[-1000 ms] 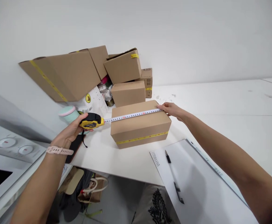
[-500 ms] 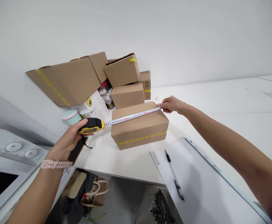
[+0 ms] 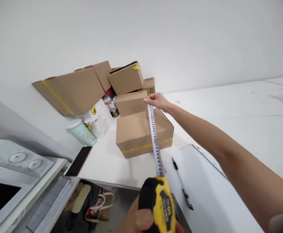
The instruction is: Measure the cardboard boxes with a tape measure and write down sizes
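My left hand, at the bottom centre, is wrapped round a yellow and black tape measure. Its white blade is pulled out and runs away from me across a closed cardboard box, over the box's top and its front edge. The far end of the blade is pinched in the fingers of my right hand, above the back edge of that box. Yellow tape runs along the box's front side.
More cardboard boxes are stacked behind, against the wall. A mint bottle and a dark phone-like slab are at left. A pen lies on white paper at right. Bags sit below the table edge.
My left hand has brought the tape measure from the left down to the bottom centre. My right hand has moved left. The blade has turned from lengthwise to crosswise over the box.
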The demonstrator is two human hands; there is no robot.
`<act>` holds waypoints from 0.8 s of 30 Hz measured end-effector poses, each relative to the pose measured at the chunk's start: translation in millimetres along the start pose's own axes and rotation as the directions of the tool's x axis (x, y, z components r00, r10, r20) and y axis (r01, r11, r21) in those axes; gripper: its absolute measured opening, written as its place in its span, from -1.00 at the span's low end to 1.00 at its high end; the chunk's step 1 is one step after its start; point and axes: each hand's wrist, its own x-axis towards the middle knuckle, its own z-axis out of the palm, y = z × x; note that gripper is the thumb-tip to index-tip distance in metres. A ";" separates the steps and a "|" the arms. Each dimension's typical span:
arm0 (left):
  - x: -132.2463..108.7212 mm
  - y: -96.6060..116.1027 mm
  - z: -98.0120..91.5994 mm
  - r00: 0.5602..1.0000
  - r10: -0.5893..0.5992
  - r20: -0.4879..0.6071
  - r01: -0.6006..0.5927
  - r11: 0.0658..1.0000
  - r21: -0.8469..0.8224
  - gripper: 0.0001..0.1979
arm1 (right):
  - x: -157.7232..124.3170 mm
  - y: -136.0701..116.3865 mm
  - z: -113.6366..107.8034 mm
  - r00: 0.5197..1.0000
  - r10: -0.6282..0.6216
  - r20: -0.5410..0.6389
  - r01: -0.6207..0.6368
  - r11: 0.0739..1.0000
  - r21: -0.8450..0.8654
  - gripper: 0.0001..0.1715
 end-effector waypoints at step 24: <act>54.9 0.4 87.8 0.990 0.129 -0.052 -0.137 0.974 -0.182 -0.20 | 26.3 57.6 14.8 0.976 0.206 0.072 -0.161 0.902 -0.400 -0.62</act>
